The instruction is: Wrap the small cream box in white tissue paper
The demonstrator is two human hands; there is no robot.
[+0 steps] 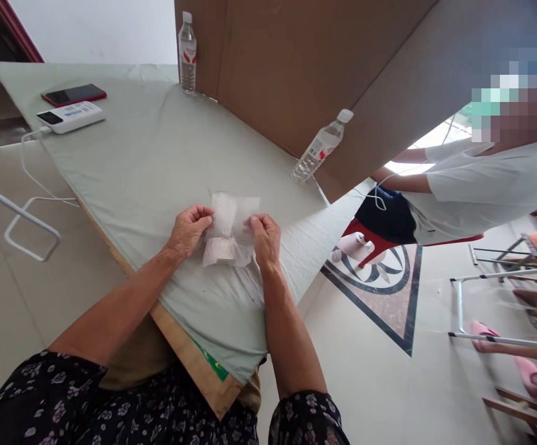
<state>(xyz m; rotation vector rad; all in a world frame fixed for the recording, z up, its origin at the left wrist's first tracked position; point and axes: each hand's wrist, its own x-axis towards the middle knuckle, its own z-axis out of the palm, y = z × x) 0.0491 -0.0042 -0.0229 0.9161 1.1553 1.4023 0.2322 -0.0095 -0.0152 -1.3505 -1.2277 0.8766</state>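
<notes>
A thin, whitish, partly see-through sheet [224,213] with creases lies low over the table in front of me; it looks like tissue or soft wrapping. Across its near part is a thicker, pale folded band [220,249], whose kind I cannot make out. My left hand [188,230] pinches the sheet's left edge between thumb and fingers. On the opposite side, my right hand [266,238] has its fingers closed on the right edge.
A brown cardboard panel [268,68] stands along the table's far side, with two water bottles [188,59] [319,151] beside it. A phone [74,94] and a white power bank [71,117] with a cable lie at far left. A seated person [476,185] is on the right.
</notes>
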